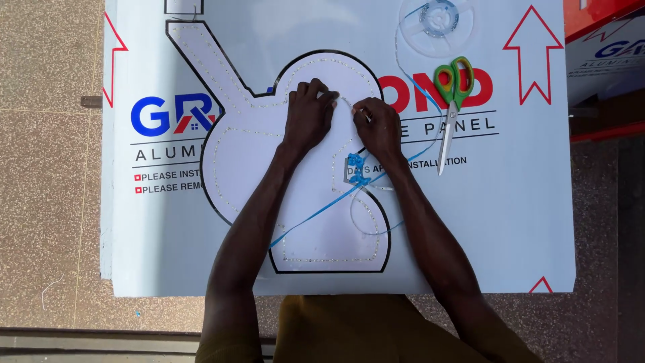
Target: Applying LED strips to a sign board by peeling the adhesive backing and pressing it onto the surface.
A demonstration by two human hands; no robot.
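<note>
Since the white cutout shape lies loose on the big printed panel, a hard tug could shift it or lift the dotted strip already along its edge. The blue ribbon across the cutout's lower half could snag a forearm. Left hand presses flat near the cutout's top; right hand beside it pinches the thin strip.

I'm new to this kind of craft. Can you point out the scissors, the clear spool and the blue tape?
scissors [454, 79]: head view, on the green handles.
spool [438, 19]: head view, on its clear hub.
blue tape [316, 215]: head view, on the strand crossing the white shape.
</note>
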